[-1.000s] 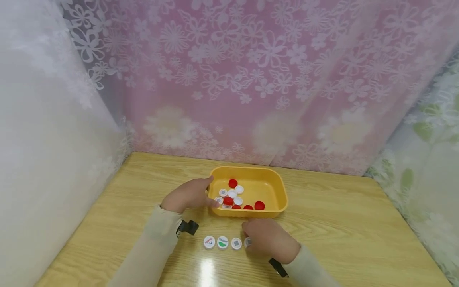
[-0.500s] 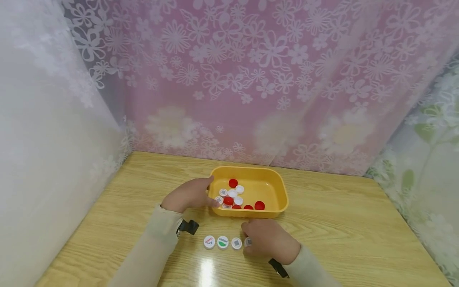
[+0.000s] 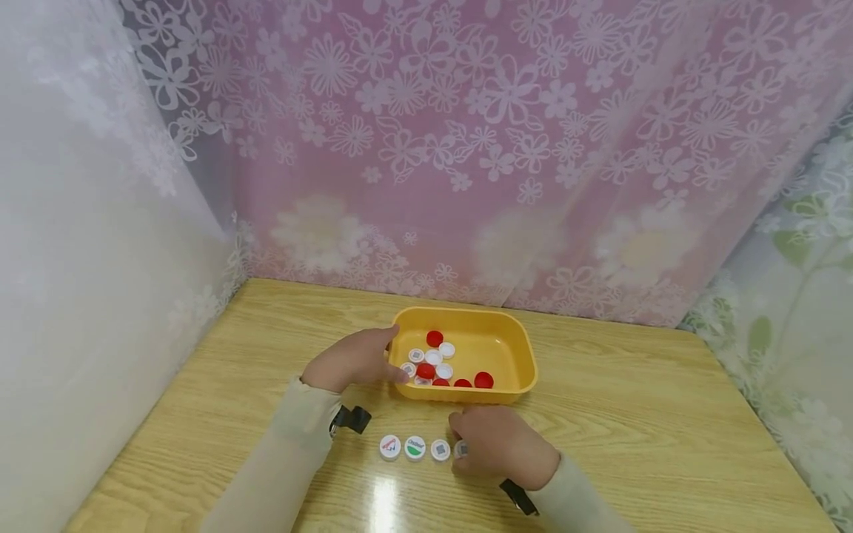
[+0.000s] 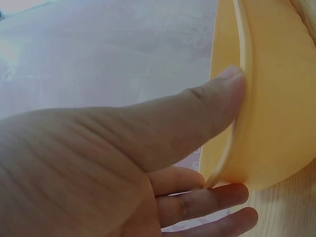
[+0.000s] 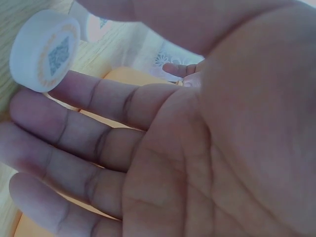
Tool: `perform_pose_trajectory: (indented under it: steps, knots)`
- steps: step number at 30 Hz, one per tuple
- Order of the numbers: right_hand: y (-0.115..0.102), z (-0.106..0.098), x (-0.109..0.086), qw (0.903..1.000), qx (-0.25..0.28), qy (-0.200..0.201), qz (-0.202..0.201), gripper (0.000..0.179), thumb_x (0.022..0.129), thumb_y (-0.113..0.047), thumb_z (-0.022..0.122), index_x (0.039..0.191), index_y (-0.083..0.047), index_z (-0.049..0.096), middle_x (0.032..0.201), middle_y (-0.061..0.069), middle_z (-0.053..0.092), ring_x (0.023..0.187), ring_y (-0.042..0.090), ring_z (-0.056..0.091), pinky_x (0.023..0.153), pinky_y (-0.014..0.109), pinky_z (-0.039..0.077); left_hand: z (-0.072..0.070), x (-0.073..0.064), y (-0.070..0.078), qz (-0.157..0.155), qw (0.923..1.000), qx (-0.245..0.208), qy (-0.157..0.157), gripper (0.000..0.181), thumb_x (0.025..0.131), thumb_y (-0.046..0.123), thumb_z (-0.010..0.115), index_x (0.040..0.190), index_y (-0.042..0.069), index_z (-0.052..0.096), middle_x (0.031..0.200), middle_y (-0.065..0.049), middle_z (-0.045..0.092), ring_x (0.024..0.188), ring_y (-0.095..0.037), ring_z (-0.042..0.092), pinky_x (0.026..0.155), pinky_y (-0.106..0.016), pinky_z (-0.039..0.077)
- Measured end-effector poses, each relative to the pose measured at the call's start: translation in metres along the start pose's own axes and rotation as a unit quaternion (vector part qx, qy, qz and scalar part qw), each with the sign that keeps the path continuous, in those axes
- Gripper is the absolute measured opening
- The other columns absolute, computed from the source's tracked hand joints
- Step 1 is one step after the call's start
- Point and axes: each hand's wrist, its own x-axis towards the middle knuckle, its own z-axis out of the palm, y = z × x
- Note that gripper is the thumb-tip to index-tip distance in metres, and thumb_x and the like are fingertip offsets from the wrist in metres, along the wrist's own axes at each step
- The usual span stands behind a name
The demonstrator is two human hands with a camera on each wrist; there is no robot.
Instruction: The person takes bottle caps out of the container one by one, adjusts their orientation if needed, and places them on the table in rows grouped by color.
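My left hand (image 3: 353,361) grips the left end of a yellow plastic tub (image 3: 526,381). In the left wrist view its thumb (image 4: 222,94) presses on the rim and the other fingers reach below. Near the tub's front wall, my right hand (image 3: 503,446) rests low over the table. Its extended fingers touch a white bottle cap (image 5: 47,52) with a square printed code; the index fingertip lies at the cap's edge. To its left, in a row, lie another code-printed cap (image 3: 440,450), a green-printed cap (image 3: 415,448) and a red-printed cap (image 3: 389,447).
Inside the tub are several loose caps, among them a red cap (image 3: 483,380) and a white cap (image 3: 446,350). The wooden table (image 3: 633,414) meets a pink floral curtain (image 3: 426,185) at the back. Pale cloth (image 3: 106,259) hangs on the left side.
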Motion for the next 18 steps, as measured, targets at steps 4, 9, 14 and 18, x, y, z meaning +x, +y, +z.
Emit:
perform_pose_trajectory:
  steps: [4, 9, 14, 18]
  knots:
    - [0.001, 0.001, 0.001, 1.0000, 0.005, 0.000, -0.003, 0.027, 0.080, -0.033, 0.084, 0.088, -0.020, 0.062, 0.073, -0.008, 0.053, 0.066, 0.015, 0.048, 0.064, 0.030, 0.043, 0.000, 0.000, 0.000, -0.003, 1.0000, -0.002, -0.001, 0.096, 0.086, 0.039, 0.085, 0.163, 0.012, 0.033, 0.152, -0.010, 0.055, 0.140, -0.029, 0.050, 0.118, -0.052, 0.038]
    - [0.007, -0.006, -0.003, 0.9989, 0.044, 0.013, -0.009, 0.022, 0.085, -0.034, 0.079, 0.084, -0.020, 0.061, 0.067, -0.007, 0.048, 0.060, 0.013, 0.045, 0.059, 0.029, 0.038, -0.001, 0.000, 0.000, 0.004, 1.0000, -0.001, -0.003, 0.096, 0.087, 0.039, 0.084, 0.163, 0.012, 0.032, 0.152, -0.010, 0.054, 0.140, -0.029, 0.050, 0.118, -0.052, 0.038]
    - [0.013, -0.030, -0.001, 0.9887, 0.054, 0.122, -0.069, 0.016, 0.092, -0.031, 0.076, 0.088, -0.018, 0.067, 0.067, -0.012, 0.049, 0.060, 0.008, 0.046, 0.057, 0.025, 0.041, 0.000, -0.002, -0.001, 0.010, 0.9999, -0.007, -0.008, 0.096, 0.087, 0.039, 0.084, 0.163, 0.011, 0.032, 0.152, -0.011, 0.054, 0.139, -0.029, 0.051, 0.117, -0.052, 0.039]
    - [0.019, -0.054, 0.021, 0.9860, 0.041, 0.151, -0.057, 0.013, 0.095, -0.028, 0.073, 0.090, -0.018, 0.066, 0.072, -0.010, 0.055, 0.064, 0.010, 0.050, 0.061, 0.028, 0.045, 0.000, -0.002, -0.002, 0.011, 0.9999, -0.010, -0.005, 0.096, 0.087, 0.038, 0.084, 0.163, 0.010, 0.032, 0.152, -0.011, 0.054, 0.139, -0.029, 0.051, 0.116, -0.052, 0.039]
